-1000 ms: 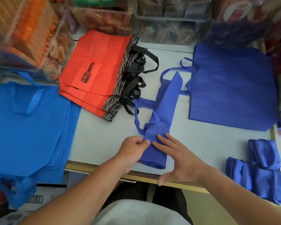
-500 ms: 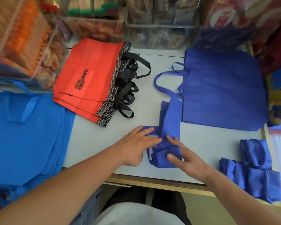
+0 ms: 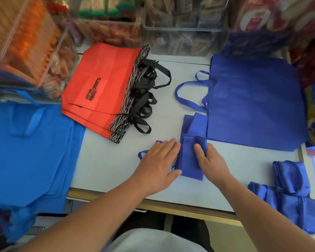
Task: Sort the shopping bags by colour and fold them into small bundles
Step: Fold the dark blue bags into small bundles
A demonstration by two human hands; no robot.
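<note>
Lying lengthwise near the front edge of the pale surface (image 3: 107,164), a dark blue bag (image 3: 189,160) is folded into a narrow strip, its far end reaching up beside the stack of flat dark blue bags (image 3: 253,102). The left grip (image 3: 158,164) is released and spread flat, palm down, with straight fingers. It presses on the surface just left of the strip, fingertips and thumb touching the strip's left edge. A handle loop (image 3: 141,154) of the strip shows from under this grip. The right grip (image 3: 210,160) is grasping the strip on its right side, the thumb on top and the fingers curled round a turned-over fold of cloth about midway along it.

Three or so dark blue bundles (image 3: 289,195) sit near the right front corner, touching one another and well apart from the strip. A fanned stack of red bags (image 3: 102,84) with black printed lettering lies at the back left of centre, their black handles (image 3: 147,99) pointing towards the middle. A pile of light blue bags (image 3: 25,151) covers the left end and hangs over the front edge. Clear bins (image 3: 180,24) of packaged goods line the back; their contents are too blurred to name.
</note>
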